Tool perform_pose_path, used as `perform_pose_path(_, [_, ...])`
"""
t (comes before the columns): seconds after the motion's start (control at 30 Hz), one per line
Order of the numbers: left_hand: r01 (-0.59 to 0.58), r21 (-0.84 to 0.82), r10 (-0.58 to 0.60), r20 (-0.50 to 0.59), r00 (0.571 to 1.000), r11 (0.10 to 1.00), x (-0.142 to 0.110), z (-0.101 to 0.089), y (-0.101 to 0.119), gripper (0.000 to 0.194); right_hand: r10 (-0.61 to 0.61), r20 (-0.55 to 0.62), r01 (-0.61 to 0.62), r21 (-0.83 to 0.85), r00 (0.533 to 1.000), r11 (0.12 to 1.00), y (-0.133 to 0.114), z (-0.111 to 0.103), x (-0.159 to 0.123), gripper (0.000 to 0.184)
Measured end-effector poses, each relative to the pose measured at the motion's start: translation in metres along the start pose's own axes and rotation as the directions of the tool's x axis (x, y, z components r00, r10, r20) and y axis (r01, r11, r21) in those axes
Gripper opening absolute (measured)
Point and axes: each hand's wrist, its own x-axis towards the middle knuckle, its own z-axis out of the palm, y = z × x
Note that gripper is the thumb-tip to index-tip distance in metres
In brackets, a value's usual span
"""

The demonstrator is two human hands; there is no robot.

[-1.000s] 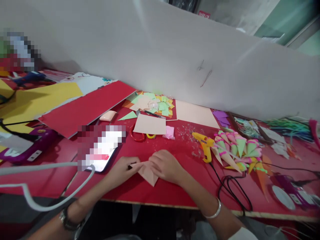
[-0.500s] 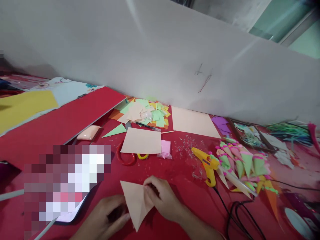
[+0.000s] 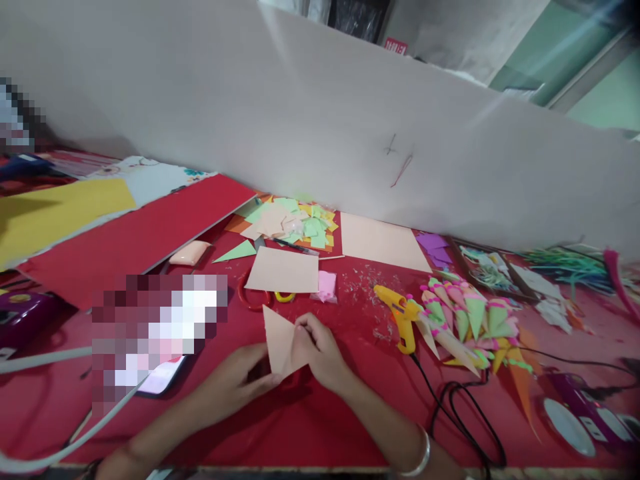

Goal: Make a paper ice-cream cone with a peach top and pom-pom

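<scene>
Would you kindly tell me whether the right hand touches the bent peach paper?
Touching: the head view shows the right hand pinching the bent peach paper.

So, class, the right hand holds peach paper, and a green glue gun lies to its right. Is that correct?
Not green: the head view shows a yellow glue gun, right of the right hand, which holds peach paper.

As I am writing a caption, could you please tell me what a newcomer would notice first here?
The yellow glue gun probably stands out first, right of centre, beside pink-and-green paper cones. Near the front, the right hand grips a creased peach paper, the left hand at its lower edge.
</scene>
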Motion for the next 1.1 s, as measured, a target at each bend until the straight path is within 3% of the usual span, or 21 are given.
perform_pose_path(0.07, [0.031,0.033,-0.032,0.008,0.999,0.999,0.001,0.001,0.001,0.028,-0.064,-0.014,0.063,-0.032,0.998,0.997,-0.003,-0.003,-0.002,0.017])
perform_pose_path(0.2, [0.082,0.023,-0.081,-0.046,0.996,0.996,0.007,-0.003,0.004,0.034,-0.276,0.005,0.271,-0.203,0.961,0.941,-0.01,-0.011,-0.009,0.064])
perform_pose_path(0.3, [0.04,0.123,-0.024,-0.126,0.992,0.992,0.014,-0.009,0.009,0.036,-0.37,0.01,0.356,-0.3,0.929,0.885,-0.01,-0.016,-0.012,0.077])
perform_pose_path(0.43, [-0.11,0.203,0.129,-0.08,0.988,0.973,0.025,-0.011,0.017,0.039,-0.388,0.006,0.374,-0.281,0.922,0.884,-0.009,-0.017,-0.013,0.059])
perform_pose_path(0.5, [-0.211,0.159,0.217,-0.018,0.976,0.964,0.03,-0.01,0.019,0.036,-0.361,-0.015,0.349,-0.231,0.932,0.908,-0.011,-0.017,-0.013,0.048])
perform_pose_path(0.6, [-0.289,0.074,0.29,-0.008,0.957,0.955,0.034,-0.007,0.017,0.029,-0.314,-0.055,0.302,-0.166,0.948,0.939,-0.014,-0.017,-0.013,0.04])
perform_pose_path(0.7, [-0.278,0.012,0.278,-0.017,0.96,0.96,0.035,-0.005,0.012,0.032,-0.272,-0.076,0.259,-0.149,0.959,0.954,-0.016,-0.017,-0.013,0.04])
perform_pose_path(0.83, [-0.236,-0.015,0.236,-0.02,0.972,0.972,0.034,-0.003,0.005,0.038,-0.256,-0.013,0.253,-0.12,0.967,0.96,-0.016,-0.018,-0.014,0.043])
perform_pose_path(1.1, [-0.229,-0.11,0.225,-0.043,0.973,0.967,0.033,-0.003,0.002,0.039,-0.285,0.028,0.287,-0.12,0.958,0.951,-0.013,-0.02,-0.014,0.028])
